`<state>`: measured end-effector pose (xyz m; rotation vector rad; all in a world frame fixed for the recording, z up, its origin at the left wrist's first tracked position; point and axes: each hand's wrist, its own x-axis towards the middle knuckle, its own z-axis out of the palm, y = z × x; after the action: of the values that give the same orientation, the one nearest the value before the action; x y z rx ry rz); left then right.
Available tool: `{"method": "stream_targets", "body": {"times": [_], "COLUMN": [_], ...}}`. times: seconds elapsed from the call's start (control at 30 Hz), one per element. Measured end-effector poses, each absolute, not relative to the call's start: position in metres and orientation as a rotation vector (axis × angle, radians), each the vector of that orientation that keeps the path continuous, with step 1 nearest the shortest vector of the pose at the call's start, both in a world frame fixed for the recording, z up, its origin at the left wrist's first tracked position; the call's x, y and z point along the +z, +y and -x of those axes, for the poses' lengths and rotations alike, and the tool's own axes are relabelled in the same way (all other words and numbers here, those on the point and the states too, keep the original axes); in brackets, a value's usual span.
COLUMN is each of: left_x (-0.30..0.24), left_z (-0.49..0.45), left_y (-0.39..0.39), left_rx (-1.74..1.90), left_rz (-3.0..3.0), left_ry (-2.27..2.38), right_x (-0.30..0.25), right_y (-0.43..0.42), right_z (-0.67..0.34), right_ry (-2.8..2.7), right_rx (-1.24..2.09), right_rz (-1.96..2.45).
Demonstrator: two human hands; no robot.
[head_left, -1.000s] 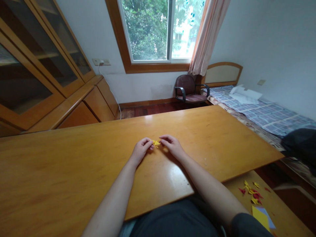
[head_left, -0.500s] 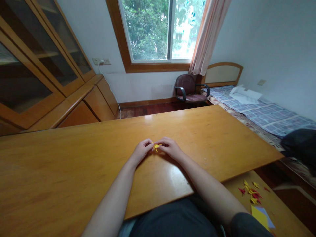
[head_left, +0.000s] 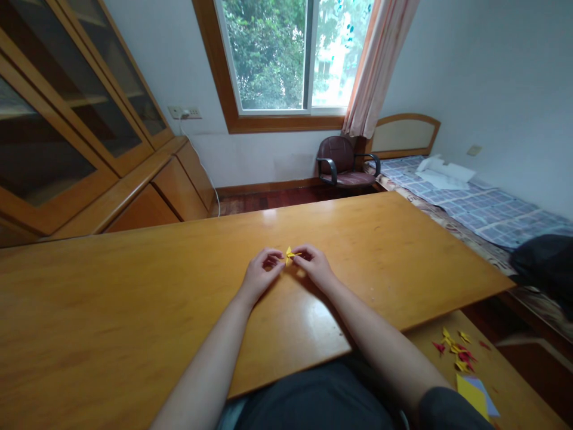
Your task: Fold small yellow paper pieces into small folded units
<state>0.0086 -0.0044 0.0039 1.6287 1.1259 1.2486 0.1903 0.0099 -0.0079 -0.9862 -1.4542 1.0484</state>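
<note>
A small folded piece of yellow paper (head_left: 290, 255) is held between both hands just above the wooden table (head_left: 134, 298). My left hand (head_left: 259, 275) pinches its left side with curled fingers. My right hand (head_left: 313, 264) pinches its right side, thumb and forefinger pressed together. The two hands nearly touch at the middle of the table.
A lower surface at the bottom right carries several small red and yellow folded paper pieces (head_left: 457, 352) and flat paper sheets (head_left: 475, 395). A dark armchair (head_left: 342, 161) stands under the window, a bed (head_left: 470, 203) runs along the right, and wooden cabinets (head_left: 80, 137) line the left.
The yellow paper has turned from lying flat to standing more upright between the fingertips, and the hands have shifted slightly away from me.
</note>
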Motion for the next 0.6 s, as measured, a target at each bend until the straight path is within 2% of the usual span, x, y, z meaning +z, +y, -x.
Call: {"method": "stream_targets", "body": {"times": [0.3,0.6], "left_x": [0.0151,0.0099], "left_z": [-0.0091,-0.0090], "left_y": [-0.0092,-0.0067], "left_rx": [1.308,1.308], "left_rz": [-1.823,-1.836], "left_ry": [1.144,1.128], "right_x": [-0.0049,-0.0063], "right_y": [0.0046,0.0025], "right_z": [-0.1857,-0.1843], "right_ry": [-1.413,-1.493], "right_rx": [1.200,1.169], "right_rz": [0.923,0.874]}}
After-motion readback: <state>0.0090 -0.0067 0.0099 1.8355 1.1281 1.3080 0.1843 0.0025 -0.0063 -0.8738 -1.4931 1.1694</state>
